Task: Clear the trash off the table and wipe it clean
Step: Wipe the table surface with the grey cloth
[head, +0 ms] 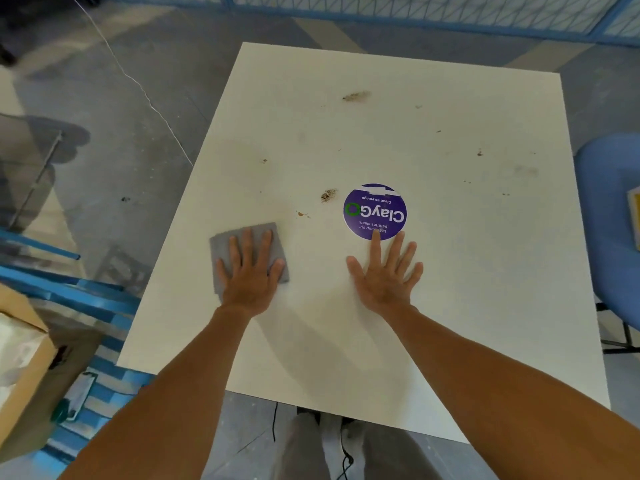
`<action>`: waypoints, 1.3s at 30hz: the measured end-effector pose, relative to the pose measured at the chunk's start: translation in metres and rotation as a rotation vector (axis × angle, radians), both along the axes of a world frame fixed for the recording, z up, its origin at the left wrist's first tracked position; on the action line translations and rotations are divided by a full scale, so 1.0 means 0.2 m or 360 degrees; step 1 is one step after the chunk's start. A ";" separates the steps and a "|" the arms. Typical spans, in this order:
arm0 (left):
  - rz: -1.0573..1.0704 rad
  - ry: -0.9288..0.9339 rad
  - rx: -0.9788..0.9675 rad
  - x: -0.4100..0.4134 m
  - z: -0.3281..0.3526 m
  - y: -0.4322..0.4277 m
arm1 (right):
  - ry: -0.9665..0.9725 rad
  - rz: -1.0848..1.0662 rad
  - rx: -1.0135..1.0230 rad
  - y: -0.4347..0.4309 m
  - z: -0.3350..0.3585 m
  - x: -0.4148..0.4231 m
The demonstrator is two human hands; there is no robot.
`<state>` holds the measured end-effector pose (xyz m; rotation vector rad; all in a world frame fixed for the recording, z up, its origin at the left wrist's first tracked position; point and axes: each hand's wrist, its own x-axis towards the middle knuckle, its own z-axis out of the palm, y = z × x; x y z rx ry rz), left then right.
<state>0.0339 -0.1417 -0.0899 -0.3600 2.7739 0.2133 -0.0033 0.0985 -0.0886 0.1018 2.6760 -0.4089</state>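
Note:
A white square table (433,289) fills the middle of the head view. My left hand (250,271) lies flat, fingers spread, on a grey cloth (225,239) near the table's left edge. My right hand (386,270) presses flat on the bare tabletop, its index fingertip touching a round purple sticker (374,207). Brown crumb stains mark the surface: one (328,195) just left of the sticker, one (356,96) near the far edge, and small specks (479,153) to the right.
A blue chair (609,216) stands at the table's right side. A cardboard box (24,362) and blue frame bars (69,292) sit on the floor at the left. A blue fence (415,15) runs beyond the far edge.

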 end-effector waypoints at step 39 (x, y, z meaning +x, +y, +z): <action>-0.1068 0.0361 0.0066 -0.58 -0.10 -0.46 | 0.0680 -0.0810 0.0200 -0.28 -0.12 0.03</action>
